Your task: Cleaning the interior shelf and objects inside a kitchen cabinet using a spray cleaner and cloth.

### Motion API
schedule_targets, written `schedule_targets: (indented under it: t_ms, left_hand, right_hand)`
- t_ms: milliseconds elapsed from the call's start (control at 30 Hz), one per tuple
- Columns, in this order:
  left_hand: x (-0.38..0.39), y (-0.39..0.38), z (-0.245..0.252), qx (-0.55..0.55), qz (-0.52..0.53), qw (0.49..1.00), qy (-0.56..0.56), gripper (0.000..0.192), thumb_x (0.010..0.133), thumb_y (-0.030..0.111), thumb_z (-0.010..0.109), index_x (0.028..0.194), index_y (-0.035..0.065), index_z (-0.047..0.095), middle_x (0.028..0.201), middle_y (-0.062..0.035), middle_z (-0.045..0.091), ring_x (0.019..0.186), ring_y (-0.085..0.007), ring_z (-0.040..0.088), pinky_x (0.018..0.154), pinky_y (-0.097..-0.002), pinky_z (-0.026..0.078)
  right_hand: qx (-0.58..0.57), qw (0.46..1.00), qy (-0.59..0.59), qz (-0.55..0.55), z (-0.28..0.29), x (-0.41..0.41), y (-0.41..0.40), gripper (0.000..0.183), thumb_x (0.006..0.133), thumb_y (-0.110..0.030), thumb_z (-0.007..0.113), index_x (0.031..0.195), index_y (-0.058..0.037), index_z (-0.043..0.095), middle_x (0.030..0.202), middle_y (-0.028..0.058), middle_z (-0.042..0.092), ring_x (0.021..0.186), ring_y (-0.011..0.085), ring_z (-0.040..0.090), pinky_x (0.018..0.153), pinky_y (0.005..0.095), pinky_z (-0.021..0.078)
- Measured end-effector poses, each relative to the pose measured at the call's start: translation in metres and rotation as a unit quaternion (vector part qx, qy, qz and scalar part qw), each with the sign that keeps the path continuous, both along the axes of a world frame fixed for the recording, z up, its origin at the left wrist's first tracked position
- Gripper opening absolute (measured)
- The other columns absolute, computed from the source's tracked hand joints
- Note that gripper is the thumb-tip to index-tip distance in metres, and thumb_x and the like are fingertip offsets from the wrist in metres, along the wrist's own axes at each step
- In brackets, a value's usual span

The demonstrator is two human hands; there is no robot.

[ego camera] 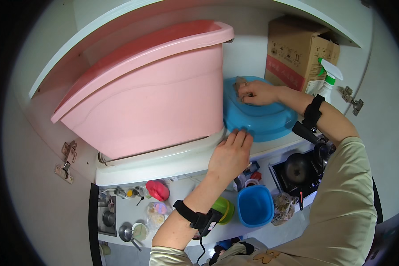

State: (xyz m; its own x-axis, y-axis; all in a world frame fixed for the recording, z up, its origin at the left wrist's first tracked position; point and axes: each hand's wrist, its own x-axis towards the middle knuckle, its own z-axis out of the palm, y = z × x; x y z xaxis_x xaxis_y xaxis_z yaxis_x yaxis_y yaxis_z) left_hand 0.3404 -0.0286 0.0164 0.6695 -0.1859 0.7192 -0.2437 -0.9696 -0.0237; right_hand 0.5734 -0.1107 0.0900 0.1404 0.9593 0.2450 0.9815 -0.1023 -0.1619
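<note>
Inside a white wall cabinet, an upturned blue plastic basin point(269, 128) sits on the shelf. My right hand point(257, 93) is on top of it, fingers closed on a crumpled brownish cloth point(240, 80) that lies against the plastic. At the basin's near left rim, the fingertips of my left hand point(231, 154) touch the edge; its thumb is hidden, so I cannot tell whether it grips the rim. Close on the left stands a large pink plastic tub point(149, 99), tilted, on a white base point(153, 169).
A cardboard box point(287, 53) and a white spray bottle point(327, 84) with a green collar stand at the right. Hinged doors flank the cabinet. Below are a counter with a blue tub point(255, 206), a red pitcher point(157, 191), a wok point(297, 168) on a stove, and a sink point(106, 224).
</note>
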Motion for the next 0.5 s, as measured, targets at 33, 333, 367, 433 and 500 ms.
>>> schedule_targets:
  t_ms: [33,333,367,433,500]
  left_hand:
    - [0.000,0.000,-0.001,0.001,-0.002,1.000,0.000,0.031,0.070,0.008,0.057,0.100,0.0022,0.054,0.106,-0.0101,0.056,0.097,-0.0230,0.055,0.078,-0.0314,0.049]
    - [-0.002,0.000,-0.001,-0.007,0.008,1.000,0.006,0.032,0.069,0.008,0.057,0.100,0.0028,0.054,0.106,-0.0090,0.056,0.096,-0.0226,0.055,0.077,-0.0311,0.049]
    - [-0.002,0.001,-0.001,-0.008,0.003,1.000,0.000,0.031,0.069,0.007,0.057,0.100,0.0026,0.054,0.106,-0.0091,0.056,0.096,-0.0227,0.055,0.077,-0.0311,0.049]
    - [-0.002,0.001,0.000,-0.009,-0.001,1.000,-0.006,0.031,0.069,0.007,0.057,0.099,0.0023,0.054,0.106,-0.0092,0.056,0.096,-0.0229,0.055,0.077,-0.0311,0.049]
    - [-0.001,0.000,0.001,-0.011,-0.003,1.000,-0.006,0.030,0.069,0.007,0.056,0.098,0.0020,0.054,0.105,-0.0097,0.056,0.095,-0.0232,0.055,0.078,-0.0311,0.049]
  right_hand:
    - [-0.040,0.997,0.056,-0.018,0.002,-0.002,-0.002,0.021,0.081,-0.024,0.051,0.082,-0.0065,0.062,0.079,0.0102,0.059,0.077,0.0271,0.055,0.076,0.0358,0.0441]
    - [-0.056,0.986,0.093,-0.127,0.013,0.020,0.007,0.022,0.083,-0.021,0.049,0.092,-0.0039,0.060,0.083,0.0116,0.061,0.080,0.0212,0.057,0.075,0.0335,0.0449]
    - [-0.057,0.986,0.094,-0.124,0.014,0.019,0.008,0.022,0.083,-0.021,0.049,0.092,-0.0039,0.060,0.083,0.0116,0.061,0.080,0.0212,0.057,0.075,0.0335,0.0449]
    - [-0.047,0.987,0.033,-0.150,0.015,0.019,0.006,0.029,0.082,-0.028,0.047,0.095,-0.0064,0.063,0.090,0.0138,0.063,0.084,0.0289,0.059,0.077,0.0358,0.0463]
    - [-0.054,0.984,0.000,-0.170,0.018,0.023,0.003,0.029,0.083,-0.027,0.046,0.095,-0.0064,0.063,0.089,0.0146,0.063,0.084,0.0292,0.060,0.077,0.0363,0.0464]
